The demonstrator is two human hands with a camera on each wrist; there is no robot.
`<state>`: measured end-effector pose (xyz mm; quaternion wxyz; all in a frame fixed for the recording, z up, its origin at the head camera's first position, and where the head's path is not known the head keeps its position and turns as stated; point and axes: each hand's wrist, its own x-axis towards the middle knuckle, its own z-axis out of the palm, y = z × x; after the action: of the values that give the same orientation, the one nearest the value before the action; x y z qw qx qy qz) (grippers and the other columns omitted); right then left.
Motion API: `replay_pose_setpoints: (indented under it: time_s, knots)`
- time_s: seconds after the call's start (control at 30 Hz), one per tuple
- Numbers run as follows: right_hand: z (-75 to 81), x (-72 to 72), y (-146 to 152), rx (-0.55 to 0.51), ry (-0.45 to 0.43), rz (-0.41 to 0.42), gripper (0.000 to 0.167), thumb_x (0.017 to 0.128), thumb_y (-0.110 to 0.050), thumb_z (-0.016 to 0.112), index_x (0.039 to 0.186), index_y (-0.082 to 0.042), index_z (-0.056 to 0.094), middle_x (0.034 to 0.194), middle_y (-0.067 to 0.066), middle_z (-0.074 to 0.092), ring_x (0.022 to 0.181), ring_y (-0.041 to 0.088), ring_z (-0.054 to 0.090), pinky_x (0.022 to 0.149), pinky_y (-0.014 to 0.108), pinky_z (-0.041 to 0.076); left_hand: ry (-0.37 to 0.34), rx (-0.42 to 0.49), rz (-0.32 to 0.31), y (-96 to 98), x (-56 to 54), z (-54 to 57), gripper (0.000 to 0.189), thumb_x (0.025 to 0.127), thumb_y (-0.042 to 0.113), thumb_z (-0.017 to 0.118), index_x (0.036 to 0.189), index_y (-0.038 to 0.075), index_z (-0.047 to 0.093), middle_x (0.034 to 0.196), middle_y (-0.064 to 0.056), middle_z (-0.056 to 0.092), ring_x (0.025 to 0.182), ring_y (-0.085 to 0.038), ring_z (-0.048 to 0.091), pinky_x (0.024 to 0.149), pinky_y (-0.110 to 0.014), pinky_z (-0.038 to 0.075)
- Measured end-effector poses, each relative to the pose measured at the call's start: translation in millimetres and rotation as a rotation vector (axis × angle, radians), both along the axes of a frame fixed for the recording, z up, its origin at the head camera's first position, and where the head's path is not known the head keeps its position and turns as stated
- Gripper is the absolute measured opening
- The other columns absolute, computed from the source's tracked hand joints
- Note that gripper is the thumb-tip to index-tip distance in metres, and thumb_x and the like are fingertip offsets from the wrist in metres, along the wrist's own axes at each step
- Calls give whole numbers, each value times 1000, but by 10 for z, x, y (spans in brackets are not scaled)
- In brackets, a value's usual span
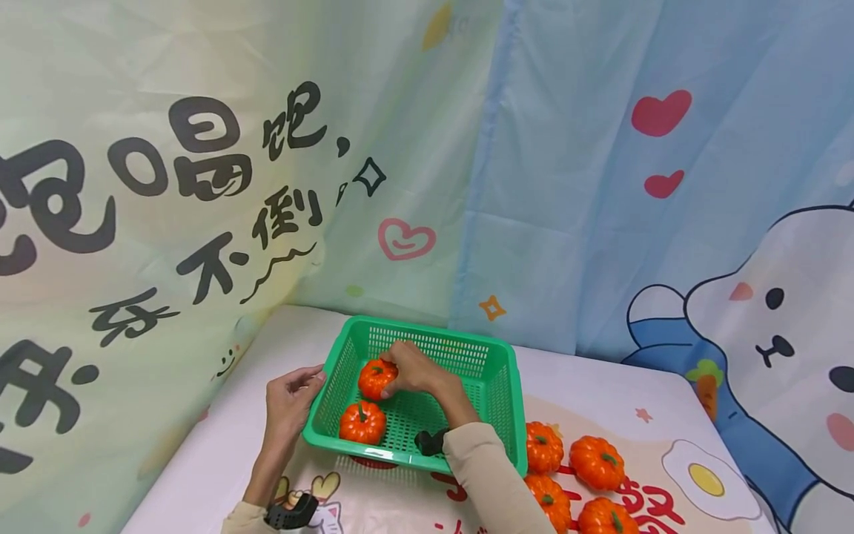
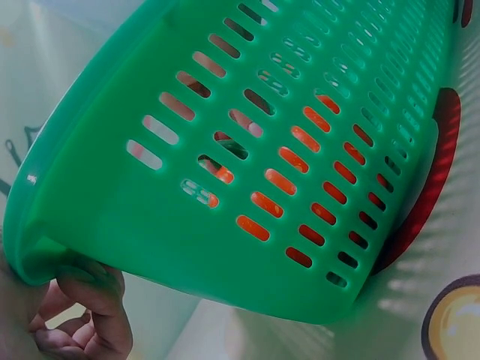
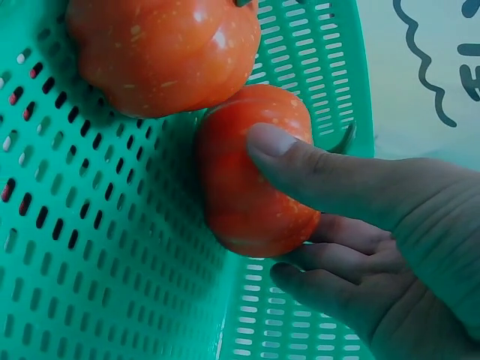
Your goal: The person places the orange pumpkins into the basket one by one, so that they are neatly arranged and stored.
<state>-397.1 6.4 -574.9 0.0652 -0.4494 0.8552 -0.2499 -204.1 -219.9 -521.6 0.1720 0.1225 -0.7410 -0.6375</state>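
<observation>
A green perforated plastic basket stands on the table. Inside, at its left end, are two small orange pumpkins with green stems. My right hand reaches into the basket and holds the farther pumpkin, thumb on one side and fingers on the other, as the right wrist view shows. The nearer pumpkin sits right beside it, by the basket's front left corner. At the left end my left hand pinches the basket's rim, fingers curled under it. Through the slots in the left wrist view, orange shows.
Several more pumpkins lie on the table to the right of the basket, some close against its side. The printed tabletop meets hanging fabric backdrops at the left and back.
</observation>
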Motion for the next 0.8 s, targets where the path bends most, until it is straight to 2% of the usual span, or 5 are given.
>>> replay_pose_setpoints:
  time_s: [0.1, 0.3, 0.4, 0.57, 0.8]
  knots:
    - [-84, -70, 16, -22, 2, 16, 47, 70, -36, 106, 108, -21, 83, 88, -11, 77, 67, 5, 62, 64, 21, 50, 4, -4, 3, 0, -9, -1, 26, 104, 13, 75, 124, -3, 80, 101, -18, 79, 77, -6, 67, 67, -19, 56]
    - [-139, -107, 44, -1, 13, -1, 78, 68, -40, 106, 138, -20, 77, 124, -6, 82, 90, 2, 70, 77, 18, 56, 5, -18, 16, -2, -31, -16, 25, 103, 12, 76, 122, -3, 80, 100, -20, 80, 76, -4, 66, 66, -19, 55]
    - [-149, -103, 50, 3, -1, -22, 84, 68, -38, 107, 143, -20, 73, 137, -4, 78, 98, 5, 72, 79, 18, 56, 9, -15, 19, -7, -42, -24, 24, 102, 10, 77, 121, -3, 81, 102, -22, 80, 76, -4, 67, 66, -19, 55]
    - [-130, -58, 48, 15, 0, -62, 88, 66, -35, 108, 146, -24, 71, 135, -6, 78, 102, 11, 72, 79, 20, 57, 11, -18, 15, -11, -40, -16, 24, 102, 11, 76, 122, -3, 81, 103, -22, 80, 76, -5, 67, 66, -19, 54]
    - [-54, 14, 32, 16, -51, -109, 94, 63, -32, 109, 147, -24, 70, 142, -4, 75, 125, 22, 73, 97, 29, 62, 5, -13, 15, -8, -37, -17, 25, 102, 11, 77, 122, -3, 81, 101, -21, 80, 76, -4, 67, 66, -20, 55]
